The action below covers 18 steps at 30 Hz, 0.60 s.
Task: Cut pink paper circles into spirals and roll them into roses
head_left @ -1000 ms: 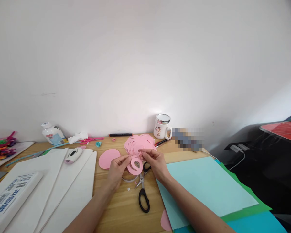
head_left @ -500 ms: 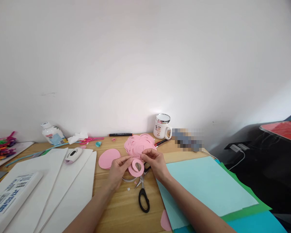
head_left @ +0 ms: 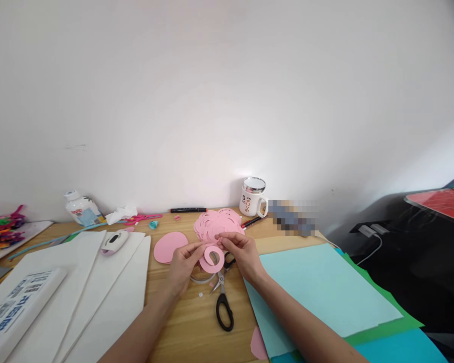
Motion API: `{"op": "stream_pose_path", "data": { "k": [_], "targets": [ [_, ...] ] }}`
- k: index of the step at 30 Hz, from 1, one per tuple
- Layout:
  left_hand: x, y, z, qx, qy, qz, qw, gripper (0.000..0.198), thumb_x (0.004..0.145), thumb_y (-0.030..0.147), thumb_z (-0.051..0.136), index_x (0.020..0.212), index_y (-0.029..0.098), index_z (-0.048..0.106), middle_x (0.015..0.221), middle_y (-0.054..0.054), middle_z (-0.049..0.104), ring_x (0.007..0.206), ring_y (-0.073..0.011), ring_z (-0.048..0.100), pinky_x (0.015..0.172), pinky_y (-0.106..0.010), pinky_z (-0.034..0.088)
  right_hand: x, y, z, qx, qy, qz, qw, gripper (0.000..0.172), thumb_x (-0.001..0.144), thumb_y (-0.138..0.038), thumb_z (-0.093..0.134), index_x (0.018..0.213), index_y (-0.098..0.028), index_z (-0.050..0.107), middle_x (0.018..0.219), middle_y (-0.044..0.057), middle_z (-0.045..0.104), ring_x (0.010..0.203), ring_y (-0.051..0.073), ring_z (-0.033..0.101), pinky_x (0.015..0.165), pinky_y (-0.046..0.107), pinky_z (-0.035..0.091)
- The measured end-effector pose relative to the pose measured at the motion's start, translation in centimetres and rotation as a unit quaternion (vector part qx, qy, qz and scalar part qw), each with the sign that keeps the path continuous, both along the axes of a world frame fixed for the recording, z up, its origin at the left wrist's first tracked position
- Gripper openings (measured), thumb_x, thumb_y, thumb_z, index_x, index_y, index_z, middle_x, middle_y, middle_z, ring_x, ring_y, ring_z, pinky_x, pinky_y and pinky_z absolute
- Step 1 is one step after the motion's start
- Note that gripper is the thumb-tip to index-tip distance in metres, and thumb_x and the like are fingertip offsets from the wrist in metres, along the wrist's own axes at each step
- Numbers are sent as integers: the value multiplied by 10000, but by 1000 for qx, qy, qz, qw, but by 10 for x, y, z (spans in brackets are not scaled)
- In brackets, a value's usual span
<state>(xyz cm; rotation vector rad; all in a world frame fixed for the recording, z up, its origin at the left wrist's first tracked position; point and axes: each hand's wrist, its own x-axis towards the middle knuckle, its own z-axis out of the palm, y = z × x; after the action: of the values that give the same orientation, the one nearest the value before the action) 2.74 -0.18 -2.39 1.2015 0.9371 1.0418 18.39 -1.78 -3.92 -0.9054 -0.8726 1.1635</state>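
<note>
Between my two hands hangs a pink paper spiral (head_left: 217, 264), its strip curling inward. My left hand (head_left: 185, 262) pinches its upper left edge with thumb and forefinger. Fingers of my right hand (head_left: 244, 254) pinch the paper at the upper right. Beneath the spiral lie black-handled scissors (head_left: 224, 310) with blades partly apart, and a pale ring-shaped roll (head_left: 196, 280) mostly hidden by the paper. Behind my hands is a pile of pink paper spirals (head_left: 217, 222). Left of my left hand rest pink paper circles (head_left: 170, 246).
A white mug (head_left: 252, 199) and a black marker (head_left: 189, 209) stand and lie near the wall. Light blue paper sheets (head_left: 325, 290) cover the right side; white boards (head_left: 113, 287) cover the left. A white bottle (head_left: 82, 207) and pink scissors (head_left: 144, 218) are at back left.
The pink spiral has risen slightly between my fingers and its inner curl has turned a little. My fingers have shifted slightly up; both hands keep their pinch.
</note>
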Motion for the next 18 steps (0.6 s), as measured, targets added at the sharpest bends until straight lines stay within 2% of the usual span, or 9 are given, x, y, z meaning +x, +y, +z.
{"op": "stream_pose_path", "data": {
  "k": [11, 18],
  "targets": [
    [-1, 0, -1, -10, -1, -26, 1000, 339, 659, 371, 711, 897, 132, 742, 827, -87, 721, 765, -207, 613, 711, -292, 477, -1, -2, 5, -3, 12, -10, 1000, 234, 551, -320, 805, 633, -162, 654, 571, -11, 656, 514, 110, 587, 575, 248, 509],
    [0, 0, 0, -8, -2, -3, 1000, 340, 646, 363, 722, 894, 132, 745, 872, -105, 721, 830, -235, 612, 766, -323, 473, 0, 1, 1, -4, 8, -15, 1000, 253, 592, -359, 783, 728, -163, 701, 637, 18, 688, 574, 136, 629, 640, 280, 526]
  ]
}}
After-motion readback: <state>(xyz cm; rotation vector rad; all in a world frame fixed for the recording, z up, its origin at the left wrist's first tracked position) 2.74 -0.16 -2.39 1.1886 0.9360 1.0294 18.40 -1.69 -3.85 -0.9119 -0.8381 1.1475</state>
